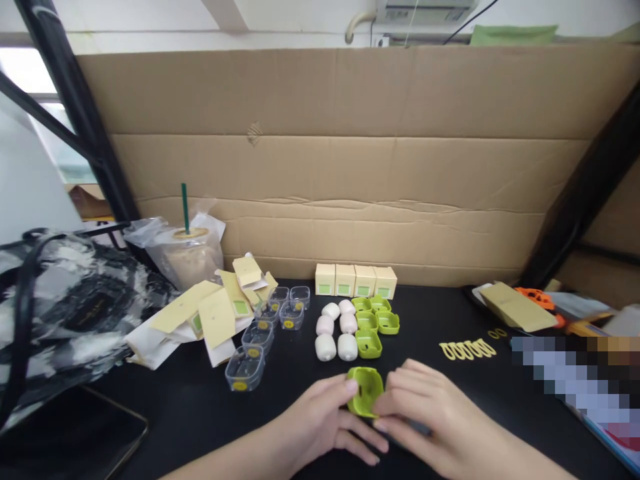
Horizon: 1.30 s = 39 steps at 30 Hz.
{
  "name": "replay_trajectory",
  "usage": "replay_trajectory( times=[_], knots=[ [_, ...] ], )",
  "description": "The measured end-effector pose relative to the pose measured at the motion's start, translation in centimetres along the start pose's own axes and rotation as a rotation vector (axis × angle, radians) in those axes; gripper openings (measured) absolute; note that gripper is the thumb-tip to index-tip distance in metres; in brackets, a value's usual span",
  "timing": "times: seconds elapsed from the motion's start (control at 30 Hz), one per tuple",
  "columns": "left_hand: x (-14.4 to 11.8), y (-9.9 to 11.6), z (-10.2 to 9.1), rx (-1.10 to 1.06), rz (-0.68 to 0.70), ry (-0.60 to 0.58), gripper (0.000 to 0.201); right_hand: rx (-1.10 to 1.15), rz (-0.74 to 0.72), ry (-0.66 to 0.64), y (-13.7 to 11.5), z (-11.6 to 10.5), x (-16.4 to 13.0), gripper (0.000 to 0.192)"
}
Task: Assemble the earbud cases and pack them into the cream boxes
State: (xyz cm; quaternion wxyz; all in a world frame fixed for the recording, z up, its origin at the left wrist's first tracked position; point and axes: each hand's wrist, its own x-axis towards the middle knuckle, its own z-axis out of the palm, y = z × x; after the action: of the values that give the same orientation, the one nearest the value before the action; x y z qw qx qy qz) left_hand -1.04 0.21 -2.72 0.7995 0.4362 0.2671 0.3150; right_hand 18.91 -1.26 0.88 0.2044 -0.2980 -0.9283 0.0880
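Between my hands is a small green case cover (369, 390), hollow side toward me, tilted up above the black table. My left hand (327, 417) grips its left edge between thumb and fingers. On the opposite side, the fingers of my right hand (417, 417) close on its lower right edge. Just beyond stand several matching green covers (369, 343) grouped together. Left of those, white rounded cases (325, 347) are set out in two columns. Behind them is a row of small cream boxes (345, 280) with green labels.
Clear plastic cups (245, 368) with yellow stickers stand to the left, beside opened cream cartons (217, 323). A bagged drink (193, 253) and a patterned bag (75, 300) lie further left. Yellow loops (467, 350) are lined up at right. Cardboard (350, 167) walls the back.
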Motion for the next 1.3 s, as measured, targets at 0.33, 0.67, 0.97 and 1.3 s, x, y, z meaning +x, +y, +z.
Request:
replay_trajectory(
  times=[0.33, 0.67, 0.97, 1.3],
  knots=[
    [0.0, 0.9, -0.4, -0.044, 0.096, 0.073, 0.031, -0.216, 0.450, -0.002, 11.3, -5.3, -3.4, 0.019],
    [-0.2, 1.2, 0.1, -0.104, 0.107, 0.094, 0.030, 0.043, 0.467, 0.032, 11.0, -4.6, -3.0, 0.017],
    [-0.6, 1.2, 0.3, -0.045, 0.052, 0.134, 0.036, 0.441, 0.241, 0.325, 2.5, 0.4, 0.3, 0.007],
    [-0.5, 1.2, 0.4, 0.034, 0.018, 0.072, 0.034, 0.263, 0.237, 0.363, 0.9, 2.4, 0.3, 0.009]
  ],
)
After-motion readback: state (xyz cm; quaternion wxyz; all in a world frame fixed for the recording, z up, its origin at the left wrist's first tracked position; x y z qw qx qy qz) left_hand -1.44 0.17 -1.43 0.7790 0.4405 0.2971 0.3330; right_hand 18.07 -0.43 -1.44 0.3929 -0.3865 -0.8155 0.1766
